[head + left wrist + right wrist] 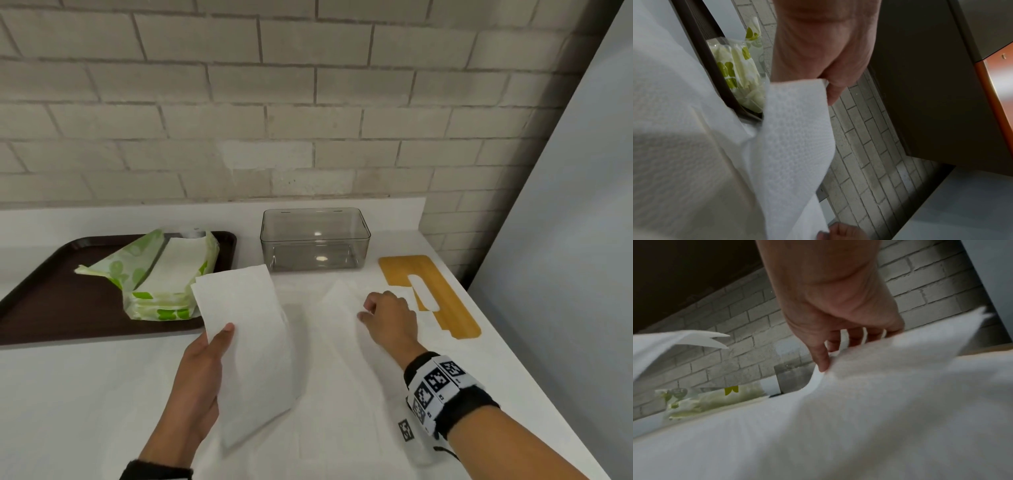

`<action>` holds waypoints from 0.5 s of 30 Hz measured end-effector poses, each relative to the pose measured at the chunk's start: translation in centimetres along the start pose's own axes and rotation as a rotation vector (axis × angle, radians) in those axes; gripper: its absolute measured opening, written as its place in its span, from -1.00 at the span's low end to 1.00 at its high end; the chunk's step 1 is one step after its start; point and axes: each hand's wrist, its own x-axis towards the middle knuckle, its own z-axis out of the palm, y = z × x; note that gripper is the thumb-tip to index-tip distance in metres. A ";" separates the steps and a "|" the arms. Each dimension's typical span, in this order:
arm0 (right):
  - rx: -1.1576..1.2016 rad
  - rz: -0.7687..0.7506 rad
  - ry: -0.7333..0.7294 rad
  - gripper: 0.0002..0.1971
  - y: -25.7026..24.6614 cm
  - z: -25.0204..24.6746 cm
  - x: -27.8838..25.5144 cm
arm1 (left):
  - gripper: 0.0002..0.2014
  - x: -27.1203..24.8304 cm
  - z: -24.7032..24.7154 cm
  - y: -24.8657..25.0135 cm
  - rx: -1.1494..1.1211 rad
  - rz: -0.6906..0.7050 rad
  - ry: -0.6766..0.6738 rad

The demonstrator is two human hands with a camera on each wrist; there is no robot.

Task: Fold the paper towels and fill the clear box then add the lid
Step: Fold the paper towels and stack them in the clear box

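My left hand (222, 339) holds a white paper towel (246, 342) lifted off the counter, thumb on its front face; the left wrist view shows the hand (826, 81) gripping the towel's (793, 146) top edge. My right hand (370, 313) pinches the raised edge of a white sheet (339, 308) lying on the counter, and the right wrist view shows the thumb and fingers (822, 363) on that sheet (859, 402). Whether the two sheets are joined I cannot tell. The clear box (315, 240) stands empty behind them. Its wooden lid (445, 308) with a slot lies flat to the right.
A dark brown tray (41, 294) at the left carries an opened green-and-white pack of paper towels (164, 277). A brick wall runs behind the white counter (85, 394). The counter's right edge meets a grey panel (565, 240).
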 end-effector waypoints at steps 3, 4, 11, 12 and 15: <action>0.230 -0.086 0.025 -0.95 -1.8 -2.7 -0.1 | -0.76 0.1 0.2 0.2 -0.089 -0.021 -0.007; 0.350 -0.127 0.032 -0.96 -2.6 -4.1 -0.2 | -0.75 0.1 0.3 0.4 -0.115 -0.027 -0.007; 1.314 -0.174 -0.148 -0.82 -6.0 -9.7 -3.8 | -0.71 -0.4 2.3 1.0 -0.234 -0.064 -0.118; 1.213 -0.147 -0.106 -0.80 -6.3 -8.6 -4.2 | -0.70 -0.5 2.8 1.0 -0.236 -0.069 -0.135; 0.737 -0.204 0.068 -0.66 -6.7 -4.7 -5.4 | -0.70 -0.7 4.4 1.0 -0.212 -0.059 -0.169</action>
